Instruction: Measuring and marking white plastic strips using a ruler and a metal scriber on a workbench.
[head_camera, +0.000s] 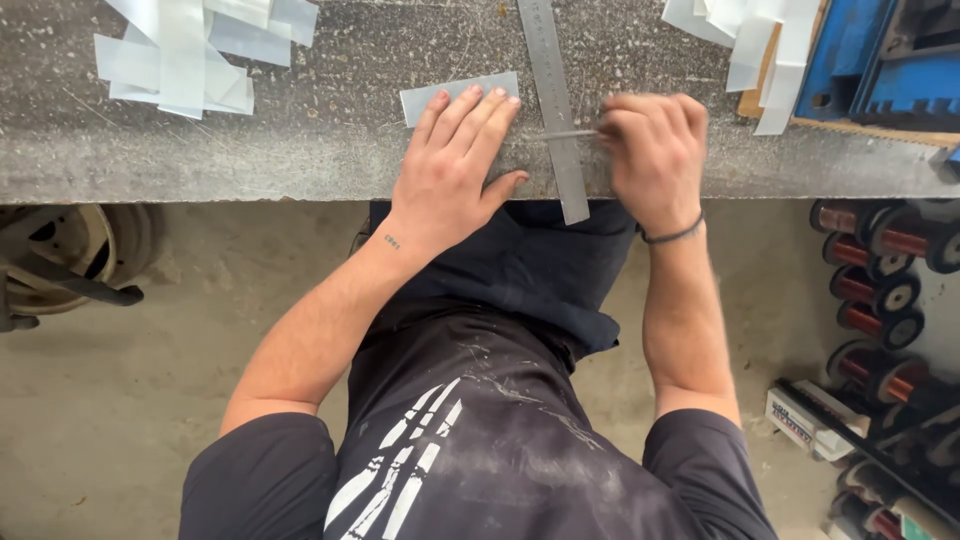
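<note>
We look down over a grey stone-like bench (300, 150) with our two bare hands at its near edge. Our left hand (455, 165) lies flat and spread, palm down, fingers together and pointing away from us, pressing on a pale translucent plastic strip (440, 95) whose far end shows beyond the fingertips; it grips nothing, it only holds the strip down against the bench. Just to the right of that hand a steel ruler (555, 100) runs from the far side of the bench toward us, its near end overhanging the bench edge. Our right hand (655, 150) is curled closed, fingers bunched around a thin metal scriber-like tool (572, 133), whose slim shaft pokes out leftward and lies across the ruler; the hand is a little blurred, so we cannot tell what kind of tip the tool has. A dark band (672, 236) circles the right wrist. At the far left of the bench lies a loose heap of cut plastic strips (190, 50), and another heap of strips (750, 40) rests at the far right beside a blue metal fixture (880, 60). On the floor to the right stand several spools of copper wire (880, 290), and to the left a dark wheel (70, 255) shows under the bench.
</note>
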